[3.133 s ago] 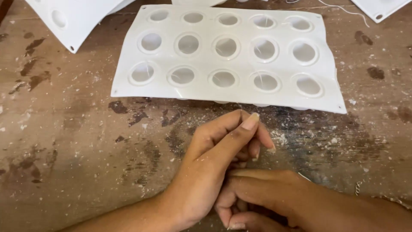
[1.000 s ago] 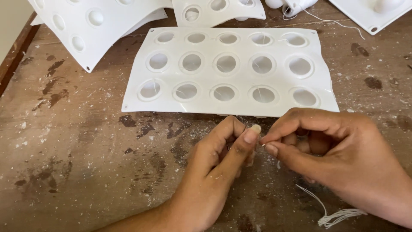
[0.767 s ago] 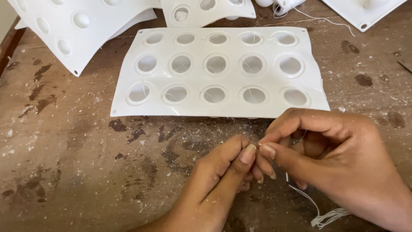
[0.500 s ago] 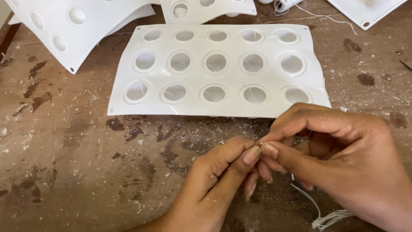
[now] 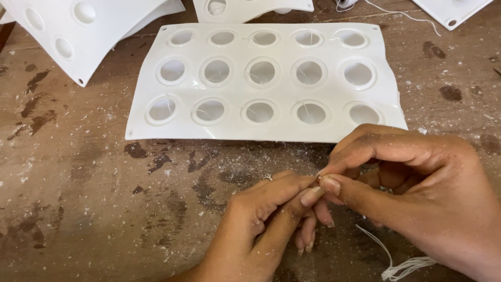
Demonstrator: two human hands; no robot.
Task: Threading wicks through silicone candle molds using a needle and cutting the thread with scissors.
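Worn brown wood fills my view: a tabletop blotched with dark stains and dusted with white flecks and crumbs. I see nothing of the room beyond it.

At the 6 o'clock edge my two hands meet. My left hand comes up from 6 o'clock, thumb and forefinger narrowed to a pinch with a thin ring on one finger; my right hand comes in from 4 o'clock, thumb and forefinger pinched just as tight against the left fingertips. Between the two pinches sits something very small, too small for me to tell its long axis or which way it points. A bundle of thin white threads lies at 5 o'clock under my right wrist, running roughly from 11 toward 5, its loose ends fanned at the lower end; I cannot tell whether it reaches the pinch.

Just beyond my fingers, toward 12 o'clock, a white mould tray lies flat with its long side across the view, three rows of five round cups. Several cups show a fine thread standing in them; otherwise they look hollow. More white trays lie at 10 o'clock, tilted up, at 12 o'clock, and at 1 o'clock.
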